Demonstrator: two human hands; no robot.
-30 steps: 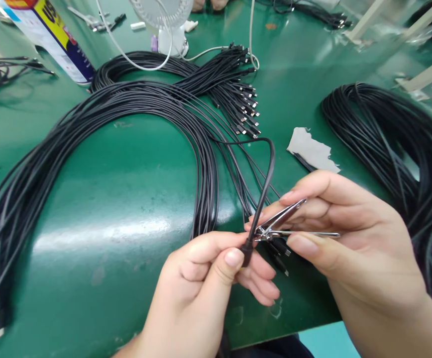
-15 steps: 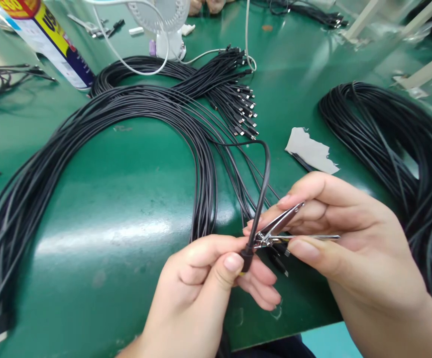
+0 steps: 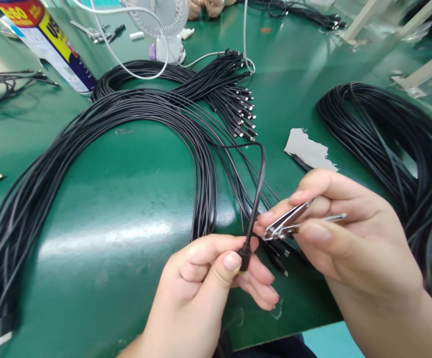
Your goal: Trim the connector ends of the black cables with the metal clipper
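Note:
Between thumb and fingers, my left hand (image 3: 204,283) pinches the connector end of a black USB cable (image 3: 256,209), near the table's front edge. The cable rises from the grip, bends over and runs back into a large looped bundle of black cables (image 3: 134,107). My right hand (image 3: 343,228) holds a silver nail clipper (image 3: 286,223), its jaws pointing left. A small gap separates the jaws from the cable. Several loose connector ends (image 3: 281,261) lie on the table beneath the hands. My left fingers hide most of the gripped connector.
A second coil of black cables (image 3: 383,134) lies at the right, near a torn grey scrap (image 3: 309,149). Toward the back stand a spray can (image 3: 52,47) and a white fan (image 3: 160,25) with a white cord. Another person's hands (image 3: 206,7) show at the far edge.
The nail clipper in my right hand has moved right, away from the cable, and its lever now sits closer to its body. My left hand keeps its grip on the cable.

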